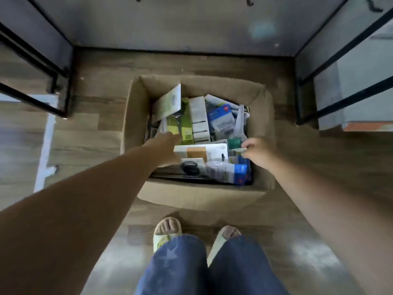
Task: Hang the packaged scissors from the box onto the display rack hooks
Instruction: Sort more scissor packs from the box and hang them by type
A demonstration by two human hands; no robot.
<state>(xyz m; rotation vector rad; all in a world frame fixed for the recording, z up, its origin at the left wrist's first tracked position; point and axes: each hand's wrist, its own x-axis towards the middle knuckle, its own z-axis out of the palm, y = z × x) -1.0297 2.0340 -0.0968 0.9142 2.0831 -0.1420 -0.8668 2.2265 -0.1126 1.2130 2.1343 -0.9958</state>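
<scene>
We see flat carded packs [198, 120] in green, white and blue, too jumbled to count, in one cardboard box [197, 196] on the floor. Our left hand [168, 143] reaches in, grip unclear; our right hand [256, 151] pinches a pack's edge.

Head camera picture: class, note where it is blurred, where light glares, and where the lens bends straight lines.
Head view: motion blur smears the left hand, the right hand and the packets in the brown cardboard box; pale glare patches lie on the wood-look floor by the feet; the wide lens splays the black metal rack frames outward.
</scene>
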